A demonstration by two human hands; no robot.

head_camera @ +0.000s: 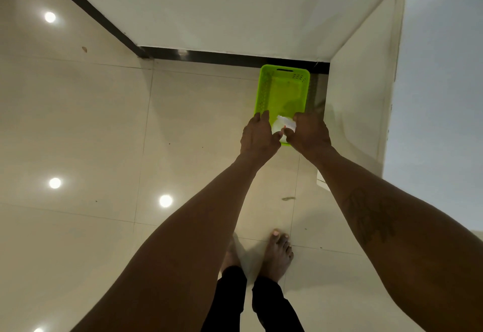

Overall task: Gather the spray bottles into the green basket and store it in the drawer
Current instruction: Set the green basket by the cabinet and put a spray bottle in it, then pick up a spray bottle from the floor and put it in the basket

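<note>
As we reach down, item: white plastic spray bottle (283, 123), centre frame, clamped between left grip (258, 135) and right grip (309, 133), over near end of lime-green slotted plastic basket (263, 91); long axis runs up-frame.

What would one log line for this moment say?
green basket: on floor by wall | left hand, right hand: at its near end, grip unclear | white item: between them

The left hand (257, 134) and right hand (308, 133) partly hide the green basket (283, 88) and a white item (283, 123).
</note>
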